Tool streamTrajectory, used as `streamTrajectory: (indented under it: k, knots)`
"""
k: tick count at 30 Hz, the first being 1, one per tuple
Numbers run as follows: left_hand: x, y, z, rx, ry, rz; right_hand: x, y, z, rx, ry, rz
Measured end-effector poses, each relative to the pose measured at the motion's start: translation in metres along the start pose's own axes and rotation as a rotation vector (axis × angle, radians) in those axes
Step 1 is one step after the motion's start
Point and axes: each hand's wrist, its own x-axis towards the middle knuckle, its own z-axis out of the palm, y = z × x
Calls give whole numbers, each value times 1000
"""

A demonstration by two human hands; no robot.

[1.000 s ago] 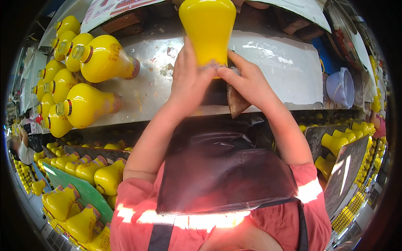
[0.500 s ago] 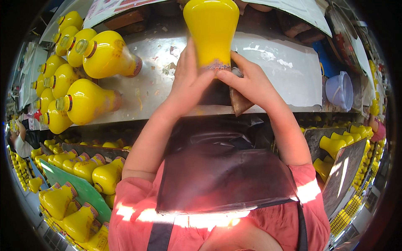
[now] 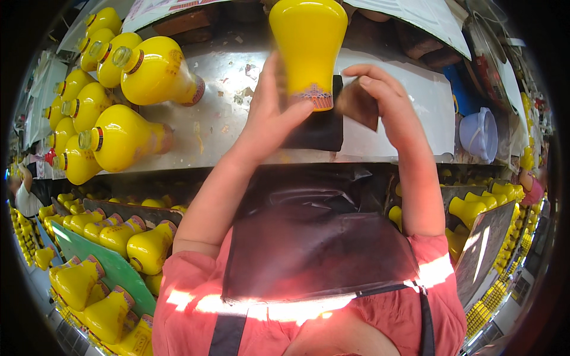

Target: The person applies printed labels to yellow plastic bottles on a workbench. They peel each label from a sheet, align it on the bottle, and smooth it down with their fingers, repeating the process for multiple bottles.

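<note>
Yellow btl (image 3: 309,53): top end cut off by pic's upper edge. L hand (image 3: 267,113): some fingers hidden behind btl. R hand (image 3: 389,98) a bit blurred; brown pc (image 3: 362,105) at its fingertips too smeared to ID. Black block (image 3: 323,132) nr bench's (image 3: 208,127) front edge part-hidden. Far-R rows (image 3: 484,320) too small to count.

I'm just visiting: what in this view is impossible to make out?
All in the head view:
Far end of the glossy yellow flared vase: cut off by the upper edge.
Left hand: some fingers hidden behind the vase.
Dark brown angular piece in the right hand: blurred, material unclear.
Tiny yellow shapes near the lower right rim: too small to count.
</note>
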Motion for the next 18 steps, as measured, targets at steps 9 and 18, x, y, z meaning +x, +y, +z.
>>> streamTrajectory:
  k: [9,18]
  knots:
    - [2,2,9,55,77,72,12,-21,29,-1001,128,-1081]
    - [-2,-3,12,186,165,177,4,-35,48,-1202,132,-1214]
